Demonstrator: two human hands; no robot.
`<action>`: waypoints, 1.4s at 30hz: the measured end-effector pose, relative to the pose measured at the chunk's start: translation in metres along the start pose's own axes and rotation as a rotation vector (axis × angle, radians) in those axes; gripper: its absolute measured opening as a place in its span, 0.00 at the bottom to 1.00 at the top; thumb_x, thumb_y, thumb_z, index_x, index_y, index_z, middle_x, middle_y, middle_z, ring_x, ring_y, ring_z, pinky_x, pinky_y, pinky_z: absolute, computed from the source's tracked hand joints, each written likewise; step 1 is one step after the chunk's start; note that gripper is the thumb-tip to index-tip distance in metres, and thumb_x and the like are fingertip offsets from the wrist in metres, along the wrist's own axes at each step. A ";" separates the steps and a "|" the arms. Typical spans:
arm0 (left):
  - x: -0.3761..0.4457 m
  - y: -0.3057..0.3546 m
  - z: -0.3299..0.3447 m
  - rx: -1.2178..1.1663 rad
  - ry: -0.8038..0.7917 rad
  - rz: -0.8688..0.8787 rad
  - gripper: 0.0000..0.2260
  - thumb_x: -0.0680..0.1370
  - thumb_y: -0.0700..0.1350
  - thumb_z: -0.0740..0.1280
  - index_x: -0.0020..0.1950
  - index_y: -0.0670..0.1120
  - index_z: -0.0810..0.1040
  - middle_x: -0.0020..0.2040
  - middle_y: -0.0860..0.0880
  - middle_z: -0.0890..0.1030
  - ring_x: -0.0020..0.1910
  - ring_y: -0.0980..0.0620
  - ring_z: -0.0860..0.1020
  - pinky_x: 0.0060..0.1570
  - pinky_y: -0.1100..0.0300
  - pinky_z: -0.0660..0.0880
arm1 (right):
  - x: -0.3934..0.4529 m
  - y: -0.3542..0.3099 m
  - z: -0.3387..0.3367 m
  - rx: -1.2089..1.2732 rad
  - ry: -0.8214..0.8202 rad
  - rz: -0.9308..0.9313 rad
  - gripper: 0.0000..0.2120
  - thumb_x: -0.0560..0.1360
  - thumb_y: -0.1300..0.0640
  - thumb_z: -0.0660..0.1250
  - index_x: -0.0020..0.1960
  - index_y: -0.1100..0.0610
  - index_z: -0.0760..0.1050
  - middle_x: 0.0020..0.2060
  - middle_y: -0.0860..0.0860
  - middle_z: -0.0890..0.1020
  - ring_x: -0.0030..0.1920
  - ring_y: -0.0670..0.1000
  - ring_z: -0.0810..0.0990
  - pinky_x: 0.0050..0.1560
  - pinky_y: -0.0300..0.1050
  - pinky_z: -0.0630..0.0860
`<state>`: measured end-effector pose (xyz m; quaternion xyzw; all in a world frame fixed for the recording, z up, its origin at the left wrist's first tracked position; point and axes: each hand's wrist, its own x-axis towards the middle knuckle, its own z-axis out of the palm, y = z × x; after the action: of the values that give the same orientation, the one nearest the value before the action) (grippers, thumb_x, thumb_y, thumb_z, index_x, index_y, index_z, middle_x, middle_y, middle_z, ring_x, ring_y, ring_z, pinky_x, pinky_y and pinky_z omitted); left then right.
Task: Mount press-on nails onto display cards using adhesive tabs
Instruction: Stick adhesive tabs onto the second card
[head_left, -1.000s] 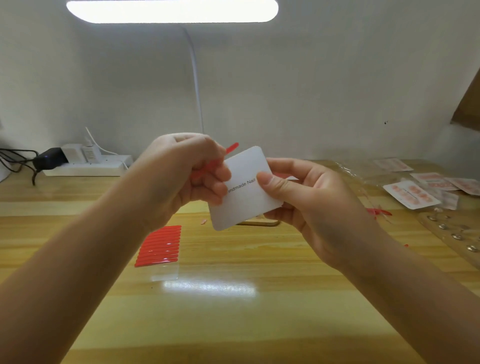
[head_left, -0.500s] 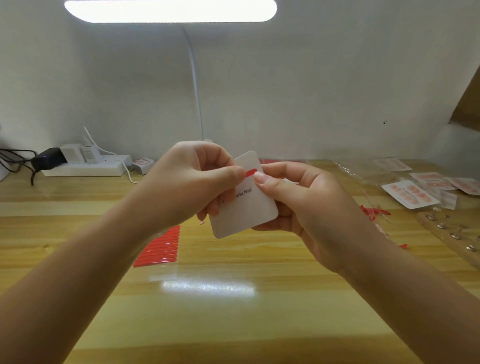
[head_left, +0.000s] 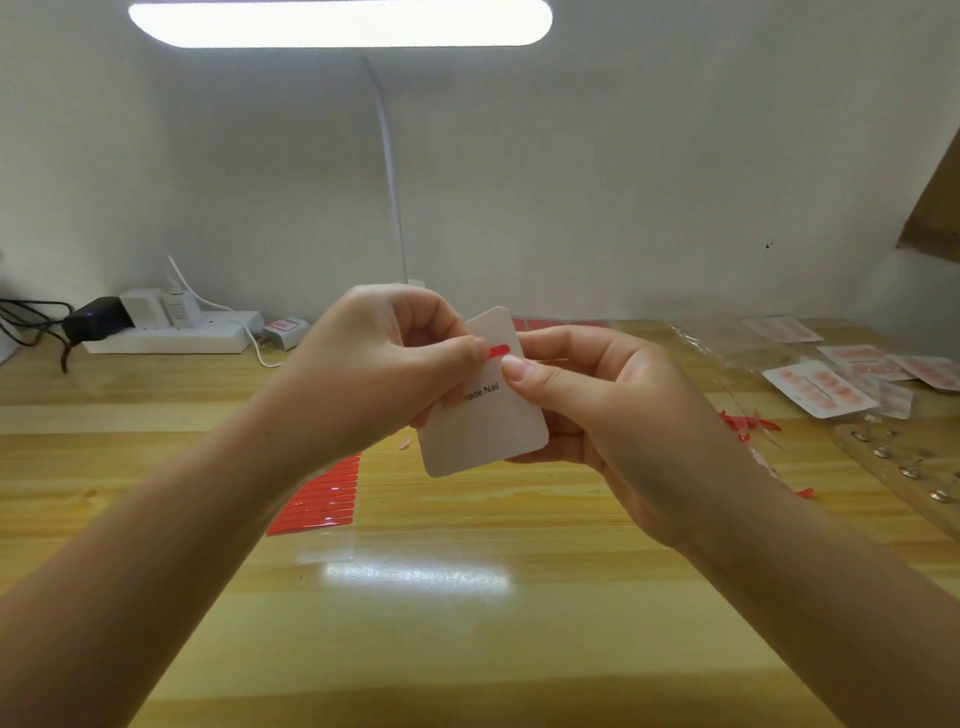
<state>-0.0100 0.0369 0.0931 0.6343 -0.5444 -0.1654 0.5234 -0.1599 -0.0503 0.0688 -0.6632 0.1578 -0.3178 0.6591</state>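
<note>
Display card (head_left: 485, 431): white, black lettering. Adhesive tab (head_left: 498, 351) on it: red. Tab sheet (head_left: 322, 499) near the tabletop's left-centre: red strips on clear backing. Tabletop (head_left: 467, 623): yellow wood grain. Finished cards (head_left: 818, 389), right edge: white with pink-orange nails.

Head view, downward, close over hands (head_left: 467, 395)

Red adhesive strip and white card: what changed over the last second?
The left hand brought the red adhesive strip down from above the white rounded card onto its upper face, where its fingers now press it. The right hand kept holding the card. The sheet of red strips on the wooden table stayed put.
</note>
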 end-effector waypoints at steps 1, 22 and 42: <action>0.000 0.000 0.000 0.006 0.003 0.002 0.07 0.72 0.44 0.71 0.38 0.41 0.79 0.26 0.51 0.76 0.21 0.57 0.69 0.21 0.69 0.64 | 0.000 0.000 0.000 -0.001 0.001 0.002 0.04 0.75 0.61 0.69 0.45 0.54 0.82 0.41 0.54 0.86 0.42 0.54 0.86 0.35 0.42 0.80; -0.001 0.002 0.002 0.002 -0.029 -0.003 0.09 0.68 0.45 0.67 0.36 0.39 0.78 0.26 0.50 0.75 0.21 0.56 0.69 0.22 0.69 0.64 | -0.002 -0.001 0.001 -0.015 0.014 -0.019 0.04 0.75 0.64 0.68 0.46 0.57 0.81 0.39 0.53 0.86 0.38 0.50 0.86 0.35 0.39 0.79; -0.004 0.011 0.008 -0.020 0.024 -0.145 0.08 0.75 0.36 0.68 0.37 0.44 0.81 0.27 0.49 0.81 0.24 0.54 0.78 0.24 0.64 0.74 | 0.004 0.008 0.001 -0.258 0.279 -0.212 0.04 0.75 0.57 0.70 0.42 0.54 0.81 0.37 0.52 0.86 0.40 0.56 0.85 0.42 0.63 0.80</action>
<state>-0.0234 0.0383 0.0976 0.6687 -0.4889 -0.2010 0.5229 -0.1544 -0.0523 0.0622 -0.7045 0.2165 -0.4512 0.5032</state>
